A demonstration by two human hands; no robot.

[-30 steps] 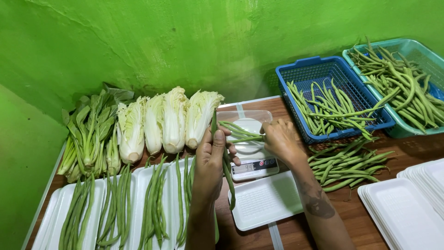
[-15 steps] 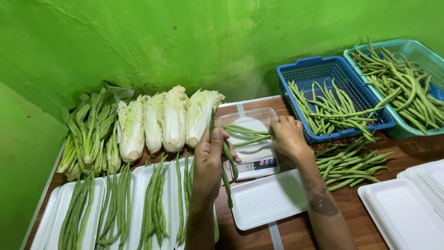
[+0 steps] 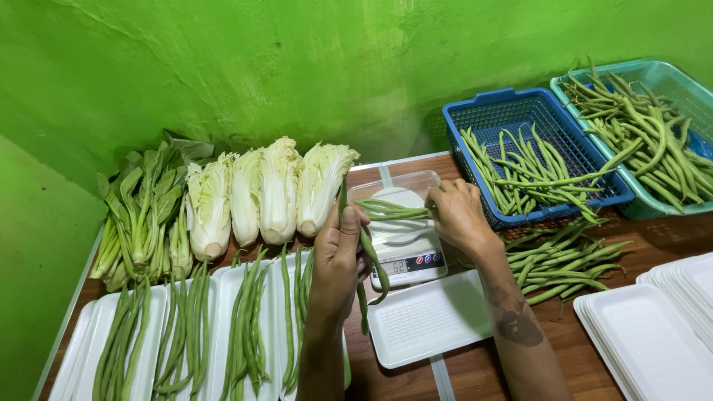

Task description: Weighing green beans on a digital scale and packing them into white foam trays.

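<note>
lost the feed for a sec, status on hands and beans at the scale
Left hand gripping a few green beans. Right hand laying beans on scale in a clear tray. Empty white tray beside scale, nothing blocking.

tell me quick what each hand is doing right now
Left hand: closed around a few green beans.
Right hand: fingers closed on the ends of the beans on the scale.
</note>
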